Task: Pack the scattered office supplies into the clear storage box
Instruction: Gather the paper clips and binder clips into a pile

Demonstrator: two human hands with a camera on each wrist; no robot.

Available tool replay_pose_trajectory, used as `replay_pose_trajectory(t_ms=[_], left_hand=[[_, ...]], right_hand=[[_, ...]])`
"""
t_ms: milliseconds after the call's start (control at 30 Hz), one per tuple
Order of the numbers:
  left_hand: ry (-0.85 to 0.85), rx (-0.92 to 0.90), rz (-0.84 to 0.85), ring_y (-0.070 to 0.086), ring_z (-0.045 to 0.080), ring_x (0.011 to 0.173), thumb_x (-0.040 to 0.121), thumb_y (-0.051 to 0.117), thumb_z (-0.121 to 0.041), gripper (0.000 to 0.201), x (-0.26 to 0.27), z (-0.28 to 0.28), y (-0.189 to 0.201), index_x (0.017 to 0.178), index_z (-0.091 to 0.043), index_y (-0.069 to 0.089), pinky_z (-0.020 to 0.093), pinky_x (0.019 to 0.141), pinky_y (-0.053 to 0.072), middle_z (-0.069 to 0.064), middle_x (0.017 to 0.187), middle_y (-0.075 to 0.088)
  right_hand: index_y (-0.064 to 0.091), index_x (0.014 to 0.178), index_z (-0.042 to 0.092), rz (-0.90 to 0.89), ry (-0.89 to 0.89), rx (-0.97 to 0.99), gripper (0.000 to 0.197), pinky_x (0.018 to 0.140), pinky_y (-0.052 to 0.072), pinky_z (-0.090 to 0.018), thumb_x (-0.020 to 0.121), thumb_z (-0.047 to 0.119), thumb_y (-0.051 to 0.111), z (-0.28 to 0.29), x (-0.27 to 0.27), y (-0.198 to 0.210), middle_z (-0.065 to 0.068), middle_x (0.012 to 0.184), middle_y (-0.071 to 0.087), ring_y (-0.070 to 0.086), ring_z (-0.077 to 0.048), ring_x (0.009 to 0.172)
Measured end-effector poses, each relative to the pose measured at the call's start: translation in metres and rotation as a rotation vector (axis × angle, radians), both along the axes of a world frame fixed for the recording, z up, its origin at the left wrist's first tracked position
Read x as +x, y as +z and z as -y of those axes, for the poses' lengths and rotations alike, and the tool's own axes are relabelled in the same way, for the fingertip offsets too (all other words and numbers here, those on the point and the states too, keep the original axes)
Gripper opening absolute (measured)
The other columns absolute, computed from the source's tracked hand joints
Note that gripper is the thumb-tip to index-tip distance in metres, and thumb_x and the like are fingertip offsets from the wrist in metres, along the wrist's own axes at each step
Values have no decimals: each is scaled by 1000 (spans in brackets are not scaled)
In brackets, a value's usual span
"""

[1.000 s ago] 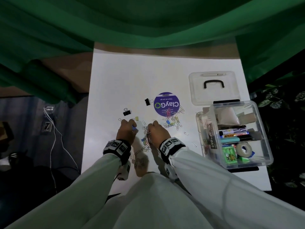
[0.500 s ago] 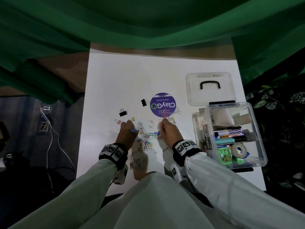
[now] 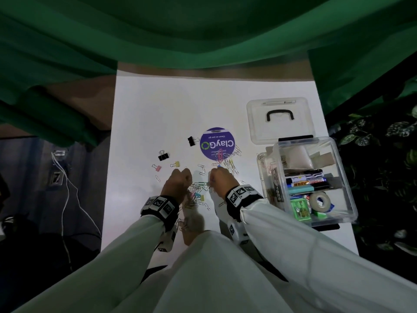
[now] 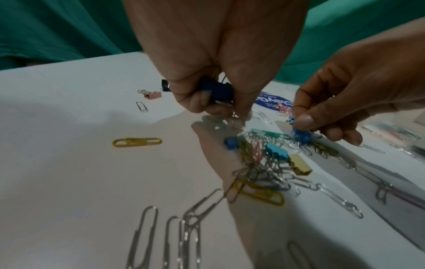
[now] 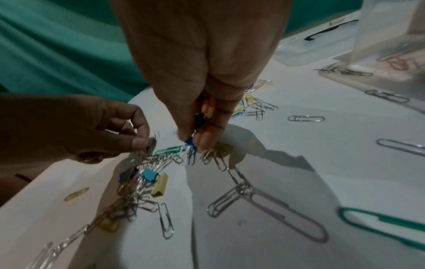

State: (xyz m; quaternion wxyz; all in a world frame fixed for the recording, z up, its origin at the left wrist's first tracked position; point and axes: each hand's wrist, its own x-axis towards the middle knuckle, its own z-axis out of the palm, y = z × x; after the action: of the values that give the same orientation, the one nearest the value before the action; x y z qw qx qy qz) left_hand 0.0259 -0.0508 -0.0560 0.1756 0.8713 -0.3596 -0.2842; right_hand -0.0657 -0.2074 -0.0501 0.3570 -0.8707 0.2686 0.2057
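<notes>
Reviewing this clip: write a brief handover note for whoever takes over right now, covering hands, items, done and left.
Left hand: grips a dark blue binder clip and pinches a paper clip from the tangle.
Right hand: pinches a small blue binder clip at the pile's edge.
Paper clip pile lies between the hands on the white table; two black binder clips, one pink and one yellow, sit beyond the left hand.
Done: clear storage box is open and already holds markers and tape.
Left: all loose clips.

Green cloth (image 3: pixel 203 30) drapes behind a white table (image 3: pixel 158 105) (a white cable (image 3: pixel 67 188), perhaps a charger's, left).
</notes>
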Motion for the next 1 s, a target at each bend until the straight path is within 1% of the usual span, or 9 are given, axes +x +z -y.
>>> replay_pose_trajectory(t_ms=[67,167,233,333,433,533,700,867,1000], left_hand=[[-14,-72,12,52,29,56,63,69,17,29,0,1,6,71,-7,54,32,45,47,12,67,54],[178,-113,-75,50,21,81,81,62,-8,7,0,6,17,78,-9,56,27,67,35,8,83,57],[245,-135,-146,49,20,84,86,56,-14,7,-3,4,18,82,-10,54,28,71,33,7,87,57],[262,-11,-164,55,29,75,93,49,-12,5,-7,7,21,88,-12,47,38,68,44,7,79,59],[206,144,-116,57,28,77,92,52,-10,6,-18,7,19,96,-13,48,39,71,50,5,81,57],[-7,130,-19,61,34,80,93,49,-9,3,-33,1,10,94,-9,51,42,68,51,14,90,57],[71,69,-48,63,30,80,87,57,-15,10,-41,2,7,91,-22,52,39,70,52,9,98,54],[57,60,-95,64,32,79,85,57,-10,22,-44,3,2,87,-24,41,41,69,52,7,95,58],[51,22,-51,62,32,88,89,59,-13,15,-46,10,4,100,-16,48,37,75,49,8,105,58]], right_hand=[[68,83,-4,36,-48,2,13,75,53,-34,87,8,64,7,-8,1,-20,90,68,65,-33,82],[59,88,3,69,-71,-14,10,73,54,-38,86,-1,51,10,-21,3,-15,86,69,66,-31,81],[50,94,10,94,-44,-2,12,69,53,-39,86,0,48,5,-22,5,-11,85,67,64,-30,77],[47,108,10,85,40,-32,21,72,47,-36,89,7,56,-4,-17,5,-12,95,63,61,-30,84],[50,107,6,21,72,-83,21,70,43,-34,88,5,58,-7,-11,5,-15,100,64,62,-32,90],[56,102,4,-55,48,-49,16,74,45,-35,87,4,56,-6,-9,2,-16,102,65,63,-33,95],[57,89,2,-25,-55,-4,11,74,48,-36,93,12,55,8,-23,-2,-21,96,69,65,-34,90],[41,107,7,70,-238,-86,14,64,39,-36,97,16,40,25,-39,2,-18,93,65,60,-35,79],[40,112,8,21,-226,-171,29,64,40,-35,97,32,48,31,-23,4,-17,96,68,64,-38,86]])
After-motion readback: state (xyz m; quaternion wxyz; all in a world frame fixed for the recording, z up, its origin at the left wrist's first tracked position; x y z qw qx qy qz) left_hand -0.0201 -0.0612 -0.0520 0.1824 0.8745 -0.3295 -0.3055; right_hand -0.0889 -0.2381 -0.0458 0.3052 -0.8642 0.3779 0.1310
